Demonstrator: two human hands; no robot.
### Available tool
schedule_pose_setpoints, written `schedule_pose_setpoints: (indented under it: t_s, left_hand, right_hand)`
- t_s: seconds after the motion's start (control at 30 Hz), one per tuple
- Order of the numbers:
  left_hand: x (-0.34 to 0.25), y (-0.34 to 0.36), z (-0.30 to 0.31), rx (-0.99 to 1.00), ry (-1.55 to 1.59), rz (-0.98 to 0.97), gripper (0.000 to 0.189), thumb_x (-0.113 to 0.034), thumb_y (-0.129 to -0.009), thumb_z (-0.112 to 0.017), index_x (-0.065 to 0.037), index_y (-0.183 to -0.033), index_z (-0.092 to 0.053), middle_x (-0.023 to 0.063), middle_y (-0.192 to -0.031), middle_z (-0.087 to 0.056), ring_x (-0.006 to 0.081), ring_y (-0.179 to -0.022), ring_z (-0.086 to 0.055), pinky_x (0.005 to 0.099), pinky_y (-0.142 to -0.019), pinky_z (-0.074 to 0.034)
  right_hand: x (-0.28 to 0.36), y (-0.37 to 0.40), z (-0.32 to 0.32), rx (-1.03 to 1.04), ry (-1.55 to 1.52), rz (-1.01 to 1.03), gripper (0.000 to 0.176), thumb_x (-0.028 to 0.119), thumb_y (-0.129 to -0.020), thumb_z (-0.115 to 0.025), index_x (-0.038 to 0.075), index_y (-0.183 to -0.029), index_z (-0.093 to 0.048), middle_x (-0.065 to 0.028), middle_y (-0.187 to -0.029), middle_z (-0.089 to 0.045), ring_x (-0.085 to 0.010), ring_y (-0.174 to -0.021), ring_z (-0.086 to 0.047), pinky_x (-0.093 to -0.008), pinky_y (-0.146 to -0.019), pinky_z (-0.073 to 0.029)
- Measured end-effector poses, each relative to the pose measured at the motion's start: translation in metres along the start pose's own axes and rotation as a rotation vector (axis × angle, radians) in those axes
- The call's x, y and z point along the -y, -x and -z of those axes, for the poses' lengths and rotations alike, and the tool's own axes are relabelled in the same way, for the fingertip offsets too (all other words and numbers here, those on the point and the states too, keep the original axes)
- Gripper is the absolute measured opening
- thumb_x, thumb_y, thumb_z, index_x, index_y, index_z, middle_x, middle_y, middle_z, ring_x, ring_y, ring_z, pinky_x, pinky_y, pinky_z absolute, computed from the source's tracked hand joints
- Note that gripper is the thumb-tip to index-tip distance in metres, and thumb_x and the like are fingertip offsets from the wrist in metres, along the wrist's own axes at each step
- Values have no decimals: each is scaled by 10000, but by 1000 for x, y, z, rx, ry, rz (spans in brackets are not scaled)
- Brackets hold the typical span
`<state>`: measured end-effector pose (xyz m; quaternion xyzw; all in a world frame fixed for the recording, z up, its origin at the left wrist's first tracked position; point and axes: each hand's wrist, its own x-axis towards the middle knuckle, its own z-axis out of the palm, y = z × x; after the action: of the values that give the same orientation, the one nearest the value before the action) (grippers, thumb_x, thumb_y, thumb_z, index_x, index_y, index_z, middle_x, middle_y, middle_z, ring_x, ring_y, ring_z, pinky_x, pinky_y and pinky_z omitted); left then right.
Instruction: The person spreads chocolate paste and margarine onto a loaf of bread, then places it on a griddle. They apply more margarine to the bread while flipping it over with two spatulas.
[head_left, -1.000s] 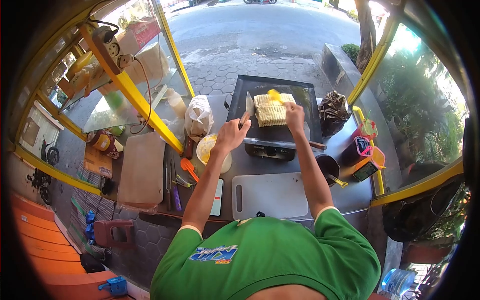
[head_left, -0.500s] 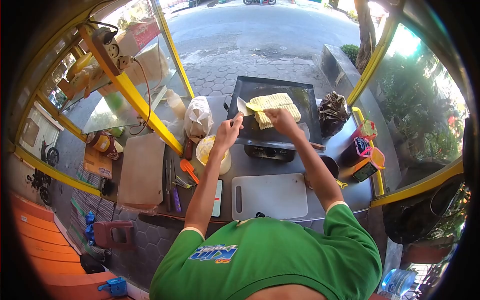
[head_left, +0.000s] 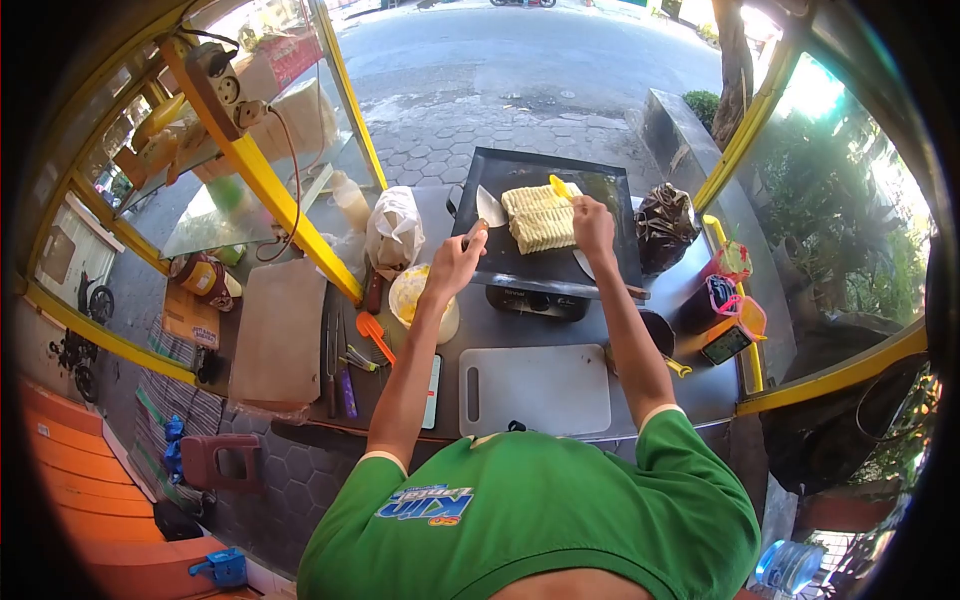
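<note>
A pale block of ridged bread (head_left: 538, 222) lies on the flat black griddle (head_left: 512, 172). My left hand (head_left: 458, 264) is closed round the handle of a scraper (head_left: 489, 206), whose triangular metal blade rests just left of the bread. In my right hand (head_left: 594, 226) is a yellow spatula (head_left: 560, 186), its head at the bread's top right edge. That hand covers part of the bread's right side. A white tub (head_left: 409, 296) with yellow spread in it stands close to my left forearm.
A white cutting board (head_left: 536, 395) lies before me, with a phone (head_left: 432, 392) beside it. An orange slotted spatula (head_left: 374, 334) and knives lie to the left. A white plastic bag (head_left: 395, 230) and a black bag (head_left: 667, 225) flank the griddle.
My right hand has moved right, carrying the yellow spatula from the bread's left end to its top right edge. The left hand has drawn the scraper slightly; its blade stays left of the bread.
</note>
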<state>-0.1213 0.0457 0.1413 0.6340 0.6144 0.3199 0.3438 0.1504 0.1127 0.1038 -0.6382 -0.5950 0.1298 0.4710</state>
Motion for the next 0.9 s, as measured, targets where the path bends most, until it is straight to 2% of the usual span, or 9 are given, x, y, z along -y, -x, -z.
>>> schedule_pose_setpoints:
  t_s: [0.1, 0.13, 0.2, 0.33, 0.4, 0.6, 0.7, 0.77, 0.9]
  left_hand:
    - [-1, -5, -5, 2, -9, -37, 681, -620, -931, -479, 18, -838, -696, 148, -721, -665, 305, -761, -692, 406, -713, -507]
    - [-2, -3, -4, -10, -14, -47, 678, -617, -932, -479, 19, -838, -695, 153, -724, -669, 310, -763, -693, 407, -713, -507]
    - [-6, -2, -4, -26, -14, -56, 676, -614, -932, -480, 21, -837, -693, 157, -727, -672, 316, -765, -694, 408, -714, -507]
    - [-3, 1, -6, -3, -26, -17, 666, -604, -935, -484, 19, -846, -702, 169, -748, -688, 334, -786, -698, 410, -728, -510]
    - [-3, -5, -6, -19, -33, -43, 659, -598, -935, -488, 18, -850, -706, 172, -755, -693, 335, -792, -700, 410, -733, -511]
    - [-3, 1, -7, -29, 12, -27, 656, -585, -934, -502, 35, -856, -704, 173, -771, -700, 315, -801, -704, 407, -733, -513]
    - [1, -3, -5, -71, 44, 8, 652, -581, -934, -500, 31, -834, -701, 145, -720, -680, 287, -736, -690, 387, -709, -507]
    - [0, -2, -1, -35, 154, 152, 633, -572, -938, -496, 12, -809, -701, 99, -653, -639, 232, -648, -653, 365, -654, -493]
    - [18, -9, -14, -97, 182, 34, 625, -571, -940, -493, 2, -796, -697, 66, -610, -602, 186, -594, -616, 348, -605, -476]
  right_hand:
    - [22, 32, -2, 340, 200, 198, 265, 237, -990, -554, 63, -1086, -730, -251, -968, -695, -403, -902, -700, -447, -828, -538]
    - [24, 39, -7, 316, 118, 332, 261, 238, -986, -562, 59, -1065, -734, -244, -959, -699, -406, -897, -696, -444, -818, -538]
    - [26, 34, 0, 238, -16, 269, 257, 227, -985, -562, 51, -1051, -737, -237, -940, -702, -409, -882, -696, -453, -789, -543]
    - [21, 18, 1, 69, 155, -27, 247, 201, -985, -560, 41, -1057, -733, -266, -914, -684, -402, -878, -696, -447, -754, -535]
    - [11, 31, -19, 78, -6, 261, 257, 228, -994, -564, 33, -1031, -727, -261, -816, -669, -411, -779, -686, -453, -670, -520]
    - [37, 16, -20, 96, 59, 185, 227, 242, -978, -568, 73, -963, -719, -233, -759, -672, -432, -719, -657, -518, -662, -507]
    - [29, 12, -26, 314, 127, 496, 220, 243, -964, -586, 82, -986, -734, -223, -854, -696, -407, -796, -676, -490, -719, -524]
    - [29, 4, -17, 295, 62, 493, 228, 249, -966, -588, 81, -1004, -738, -222, -868, -700, -407, -808, -679, -484, -727, -529]
    - [26, -1, -13, 156, 4, 339, 260, 260, -972, -597, 62, -1054, -744, -217, -908, -710, -396, -839, -690, -461, -749, -541]
